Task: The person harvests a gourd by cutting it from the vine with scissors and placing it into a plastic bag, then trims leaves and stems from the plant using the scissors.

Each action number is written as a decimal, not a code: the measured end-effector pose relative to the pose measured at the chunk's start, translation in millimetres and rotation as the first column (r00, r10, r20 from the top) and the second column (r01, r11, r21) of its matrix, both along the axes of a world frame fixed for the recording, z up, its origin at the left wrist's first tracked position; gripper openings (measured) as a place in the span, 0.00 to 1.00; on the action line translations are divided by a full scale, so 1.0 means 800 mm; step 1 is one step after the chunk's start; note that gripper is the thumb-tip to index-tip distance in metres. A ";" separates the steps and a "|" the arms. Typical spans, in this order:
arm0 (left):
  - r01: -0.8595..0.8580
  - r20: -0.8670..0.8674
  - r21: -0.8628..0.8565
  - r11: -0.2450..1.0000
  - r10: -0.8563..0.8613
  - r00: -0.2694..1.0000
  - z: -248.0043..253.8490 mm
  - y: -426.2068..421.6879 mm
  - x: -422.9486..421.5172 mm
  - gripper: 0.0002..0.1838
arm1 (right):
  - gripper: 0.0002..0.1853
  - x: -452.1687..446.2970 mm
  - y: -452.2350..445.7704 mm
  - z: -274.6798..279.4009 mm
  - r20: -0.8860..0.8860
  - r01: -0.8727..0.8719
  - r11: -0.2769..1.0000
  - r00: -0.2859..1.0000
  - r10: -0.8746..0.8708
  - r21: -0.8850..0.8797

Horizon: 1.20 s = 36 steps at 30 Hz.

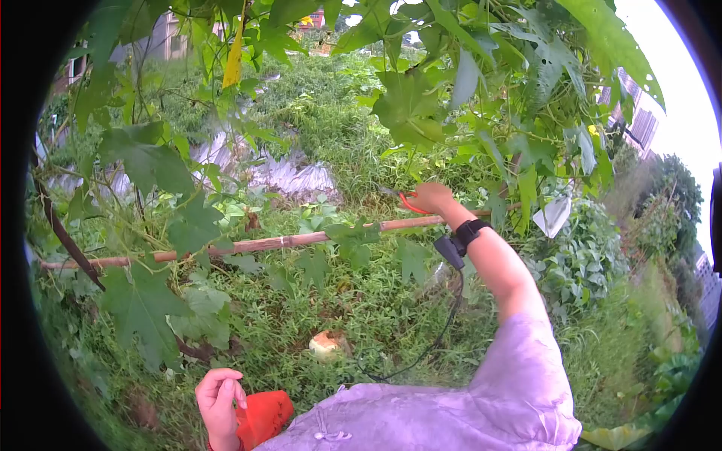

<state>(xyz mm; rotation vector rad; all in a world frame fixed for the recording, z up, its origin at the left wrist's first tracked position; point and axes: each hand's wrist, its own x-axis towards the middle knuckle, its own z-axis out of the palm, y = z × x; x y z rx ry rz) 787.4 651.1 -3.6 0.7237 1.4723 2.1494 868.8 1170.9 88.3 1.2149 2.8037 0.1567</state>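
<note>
My right hand (pixel 432 198) reaches forward over a bamboo pole (pixel 301 239), closed around red-handled shears (pixel 410 204). Their blades point left toward the greenery and are hard to make out. A dark band with a small device (pixel 451 248) sits on my right wrist, and a black cable runs down from it. Low on the left, my left hand (pixel 218 398) is raised with its fingers curled in. A red bag (pixel 265 417) hangs right beside it, and some red shows at the wrist. What the left fingers hold, if anything, is hidden.
Climbing vines with broad leaves (pixel 147 304) hang above and around the pole. A dark slanted stick (pixel 64 233) stands at left. A pale round object (pixel 325 346) lies in the weeds. A white piece of paper or plastic (pixel 553 216) hangs at right. Silvery sheeting (pixel 293 177) covers ground behind.
</note>
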 end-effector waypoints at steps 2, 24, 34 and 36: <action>-0.018 0.009 -0.001 1.000 0.019 1.000 -0.002 0.000 0.000 0.07 | 0.37 -0.015 0.027 -0.020 -0.334 0.012 0.985 0.940 -0.070 -0.174; -0.242 0.103 -0.110 0.964 0.253 0.962 -0.040 -0.028 0.011 0.07 | 0.38 -0.069 0.038 -0.042 -0.853 -0.037 0.960 0.470 -0.228 -0.277; -0.124 0.059 -0.093 0.988 0.129 0.990 -0.036 0.003 0.002 0.07 | 0.33 -0.054 0.023 0.000 -0.842 0.217 0.972 0.504 -0.192 -0.091; -0.112 0.071 -0.091 0.990 0.119 0.990 -0.038 0.001 0.002 0.07 | 0.32 -0.063 0.025 0.006 -0.839 0.161 0.981 0.515 -0.175 -0.106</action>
